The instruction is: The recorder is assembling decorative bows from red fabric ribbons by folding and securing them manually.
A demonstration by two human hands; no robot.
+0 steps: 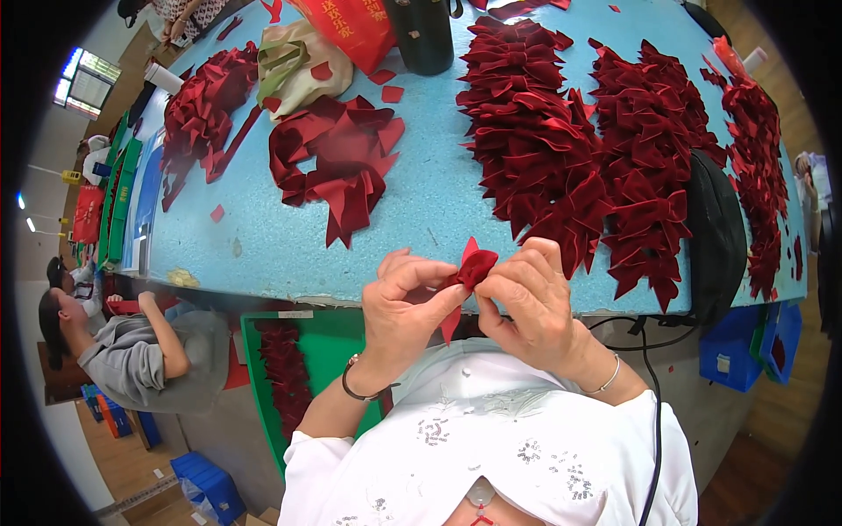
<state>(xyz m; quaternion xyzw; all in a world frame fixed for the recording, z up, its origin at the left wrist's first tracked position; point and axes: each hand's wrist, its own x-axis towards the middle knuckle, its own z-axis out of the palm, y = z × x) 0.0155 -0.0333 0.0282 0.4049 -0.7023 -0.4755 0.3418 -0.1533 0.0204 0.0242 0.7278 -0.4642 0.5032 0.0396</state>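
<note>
Just over the table's front edge, a dark red velvet bow (474, 270) is held up between both hands. My left hand (405, 294) pinches it from the left, thumb and forefinger closed on its folds. From the right, my right hand (533, 294) has its fingers curled and pressed together at the bow's edge. One pointed tail of the ribbon sticks up, another hangs below the fingers. Beyond the hands lie loose cut ribbons (338, 162) in a loose heap. Rows of finished-looking red bows (526, 131) are stacked to the right, with a second stack (645, 158) beside them.
A blue table (421, 197) spans the front. On it stand a dark bottle (421, 35), a red bag (351, 31), a cream cloth bag (303, 66) and another ribbon heap (206, 110). A black bag (715, 237) hangs at the right edge. A green bin (329, 337) holds bows. Another person (140, 351) sits left.
</note>
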